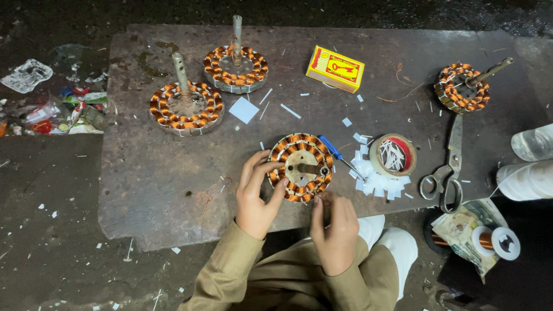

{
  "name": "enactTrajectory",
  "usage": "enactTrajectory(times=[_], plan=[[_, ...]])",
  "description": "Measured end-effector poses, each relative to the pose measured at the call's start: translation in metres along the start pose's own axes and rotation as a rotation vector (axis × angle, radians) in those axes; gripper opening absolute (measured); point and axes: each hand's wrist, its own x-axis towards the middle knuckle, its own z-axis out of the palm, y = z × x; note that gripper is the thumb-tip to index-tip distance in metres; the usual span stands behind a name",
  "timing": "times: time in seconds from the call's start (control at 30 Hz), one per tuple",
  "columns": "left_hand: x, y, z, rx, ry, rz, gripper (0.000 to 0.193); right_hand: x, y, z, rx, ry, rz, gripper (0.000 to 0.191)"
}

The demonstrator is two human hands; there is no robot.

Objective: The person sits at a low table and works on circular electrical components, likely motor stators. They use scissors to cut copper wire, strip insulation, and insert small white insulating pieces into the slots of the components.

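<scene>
Copper-wound stator [300, 167] lies flat at the near edge of the worn metal slab [150, 173], close to the person's lap, so both hands reach it without stretching. The left hand [257, 196] curls round its left rim, thumb and fingers pressed against the coils, which steadies the ring. The right hand [334, 227] sits at the near rim, fingertips pinched together on something too small to make out, wrist bent back toward the body. A blue-handled screwdriver [337, 154] rests just right of the stator, beside a heap of white paper slips [377, 181] and a round tin [393, 154] of them. Scissors [446, 173] lie further right. Three other stators, each with a shaft, stand along the far side.
</scene>
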Motion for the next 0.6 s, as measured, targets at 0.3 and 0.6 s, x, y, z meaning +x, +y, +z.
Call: enactTrajectory(times=[0.3, 0.6], plan=[[-0.001, 0.000, 0.001, 0.012, 0.006, 0.015, 0.030, 0.000, 0.002, 0.001, -0.029, -0.026, -0.030, 0.010], [-0.003, 0.001, 0.001, 0.058, 0.004, 0.036, 0.030, -0.006, 0.005, -0.012, 0.032, -0.014, -0.075, 0.014]])
